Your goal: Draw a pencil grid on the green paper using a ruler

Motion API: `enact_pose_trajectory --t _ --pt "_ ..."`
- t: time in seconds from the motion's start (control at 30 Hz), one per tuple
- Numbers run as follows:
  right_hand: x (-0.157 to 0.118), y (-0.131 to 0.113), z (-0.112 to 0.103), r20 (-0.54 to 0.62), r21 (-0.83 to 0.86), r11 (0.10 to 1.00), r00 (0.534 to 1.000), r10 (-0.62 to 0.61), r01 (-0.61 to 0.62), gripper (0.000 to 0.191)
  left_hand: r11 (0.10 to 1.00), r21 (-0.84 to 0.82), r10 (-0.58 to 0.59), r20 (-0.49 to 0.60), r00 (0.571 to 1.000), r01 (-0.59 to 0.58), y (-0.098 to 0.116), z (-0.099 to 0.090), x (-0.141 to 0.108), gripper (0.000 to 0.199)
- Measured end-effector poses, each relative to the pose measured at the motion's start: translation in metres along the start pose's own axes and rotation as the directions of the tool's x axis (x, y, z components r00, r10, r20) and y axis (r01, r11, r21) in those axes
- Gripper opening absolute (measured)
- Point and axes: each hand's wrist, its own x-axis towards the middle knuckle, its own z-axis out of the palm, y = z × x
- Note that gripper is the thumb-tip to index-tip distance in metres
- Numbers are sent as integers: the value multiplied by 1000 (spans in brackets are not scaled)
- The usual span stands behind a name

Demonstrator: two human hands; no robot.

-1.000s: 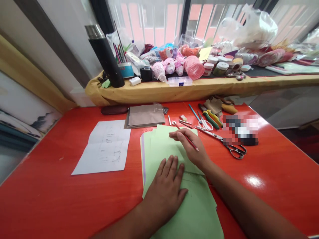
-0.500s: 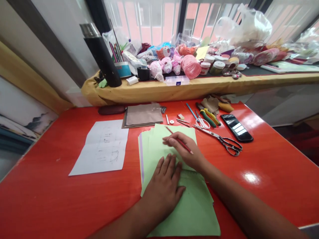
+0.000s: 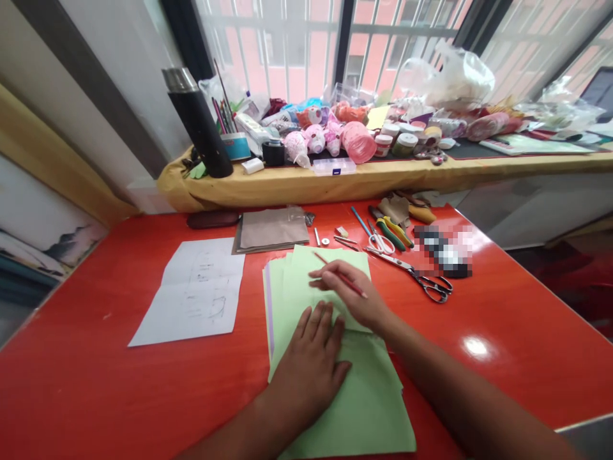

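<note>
Pale green paper sheets (image 3: pixel 364 396) lie stacked on the red table (image 3: pixel 67 383), with a purple edge showing at the left. My left hand (image 3: pixel 311 364) rests flat on them, palm down, fingers a little apart. Above it, my right hand (image 3: pixel 352 294) holds a dark red pencil (image 3: pixel 348 281) between thumb and fingers, over the upper part of the top sheet. The pencil slants, one end up to the left, the other past the knuckles. Whether the hand touches the paper is hard to tell.
Left of the stack lies a white sheet with sketches (image 3: pixel 191 294). Brown sheets (image 3: pixel 272 228) lie behind. Large scissors (image 3: pixel 412 268), white-handled scissors (image 3: pixel 381 243), pliers (image 3: pixel 395 233) and a blurred-out object (image 3: pixel 445 252) are at the right. A black flask (image 3: pixel 201 131) stands on the cluttered sill.
The camera view has shifted slightly, so the table and sill sit a little lower and the right-side items further left. Both hands keep nearly the same places on the paper.
</note>
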Motion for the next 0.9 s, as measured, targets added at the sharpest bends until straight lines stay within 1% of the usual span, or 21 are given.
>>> enact_pose_trajectory --t 0.07,0.13,0.17,0.2,0.3,0.33,0.37,0.43,0.47,0.53,0.6,0.67,0.73,0.77,0.83,0.9 --pt "-6 -1 14 102 1 1000 995 10 -10 29 999 -39 -16 -3 1000 16 0 -1 1 72" --pt "-3 2 22 134 -26 1000 991 4 -1 26 999 -50 -18 -5 1000 18 0 -1 1 71" --pt "1 5 22 125 -40 999 992 0 5 25 999 -42 -15 -8 1000 15 0 -1 1 70" --pt "6 8 19 96 -51 999 995 -5 10 25 1000 -26 -8 -12 1000 8 0 0 1 69" --pt "22 14 0 -88 -55 998 996 -25 21 31 999 31 9 -15 1000 -8 -1 2 -1 67" --pt "25 13 -6 -131 -41 999 991 -32 27 32 999 46 11 -15 1000 -10 -1 3 -1 67" --pt "25 12 -11 -147 -24 999 989 -34 31 33 999 53 13 -15 1000 -12 -1 4 -1 67" --pt "19 6 -12 -112 13 1000 993 -26 27 36 999 40 13 -19 1000 -12 -1 4 -2 67" --pt "14 3 -9 -64 28 999 998 -13 15 36 1000 26 11 -24 1000 -11 0 4 -2 68" --pt "3 -2 3 50 46 999 999 9 -11 35 1000 -10 -3 -30 1000 2 0 3 -1 70" --pt "-3 -4 16 126 33 999 992 14 -18 32 999 -41 -18 -25 1000 17 1 2 0 71" --pt "-1 0 22 128 4 1000 992 2 -2 28 999 -51 -21 -21 1000 20 1 2 0 69" --pt "9 6 16 75 -22 1000 997 -12 14 26 1000 -21 -11 -27 1000 10 0 3 -1 68" --pt "14 9 9 12 -29 999 1000 -19 20 28 1000 5 -5 -34 999 5 0 3 -1 67" --pt "22 12 -9 -132 -21 999 991 -32 30 32 999 54 11 -45 999 -8 -1 5 -2 67" --pt "23 10 -26 -200 8 999 979 -36 39 37 997 75 23 -47 999 -20 -1 6 -2 67"
